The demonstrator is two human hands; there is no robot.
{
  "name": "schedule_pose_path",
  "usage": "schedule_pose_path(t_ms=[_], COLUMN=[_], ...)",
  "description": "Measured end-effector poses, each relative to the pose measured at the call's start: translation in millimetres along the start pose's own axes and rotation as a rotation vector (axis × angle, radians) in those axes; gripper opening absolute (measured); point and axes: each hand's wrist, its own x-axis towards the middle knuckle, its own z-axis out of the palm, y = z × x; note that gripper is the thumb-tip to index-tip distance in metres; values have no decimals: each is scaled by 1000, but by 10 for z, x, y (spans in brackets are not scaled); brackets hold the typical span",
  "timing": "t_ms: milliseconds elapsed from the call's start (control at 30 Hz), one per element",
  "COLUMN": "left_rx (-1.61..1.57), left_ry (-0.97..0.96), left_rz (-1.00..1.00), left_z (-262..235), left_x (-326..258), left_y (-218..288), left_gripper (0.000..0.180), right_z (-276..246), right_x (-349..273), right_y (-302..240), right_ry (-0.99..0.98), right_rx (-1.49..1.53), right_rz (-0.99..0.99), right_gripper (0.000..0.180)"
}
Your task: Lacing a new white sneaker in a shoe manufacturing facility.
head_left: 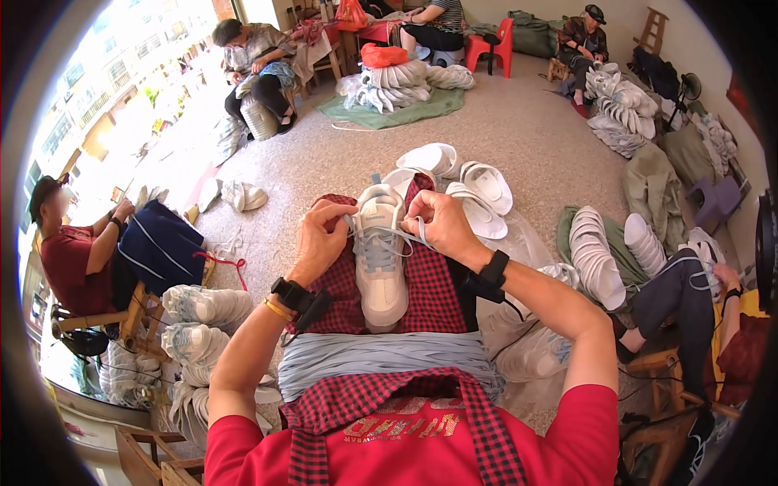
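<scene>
A white sneaker (382, 267) with pale blue-grey laces (378, 247) rests on my lap, toe toward me, over a red-and-black checked apron (433, 283). At the shoe's left side my left hand (322, 235) pinches a lace near the upper eyelets. My right hand (444, 227) is closed on the other lace at the right side, and a loose strand hangs below its fingers. Across my lap, nearer to me, lies a thick bundle of light blue laces (389, 360). I wear a black band with a small device on each wrist.
White shoe pieces (486, 190) lie on the floor just beyond my knees. Stacked shoes (207, 306) stand at my left, and more stacks (596, 251) at my right. Co-workers sit around the room, one (77, 251) at left. A red plastic chair (493, 49) is at the back.
</scene>
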Motion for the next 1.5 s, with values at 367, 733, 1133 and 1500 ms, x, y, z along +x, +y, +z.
schedule_pose_path(t_ms=[367, 733, 1133, 1500], left_rx=[-185, -93, -72, 566], left_ry=[23, 100, 100, -687], left_rz=[-186, -94, 46, 870], left_z=[-28, 25, 153, -263], left_x=[-173, -245, -143, 608], left_y=[-9, -24, -40, 88], left_gripper=[19, 17, 18, 14], right_z=[-95, -113, -218, -171], right_x=[94, 310, 638, 669], right_y=[6, -232, -300, -353], right_ry=[-50, -251, -592, -693], right_rx=[-78, -242, -623, -791], right_rz=[69, -2, -343, -425], right_gripper=[17, 20, 18, 24])
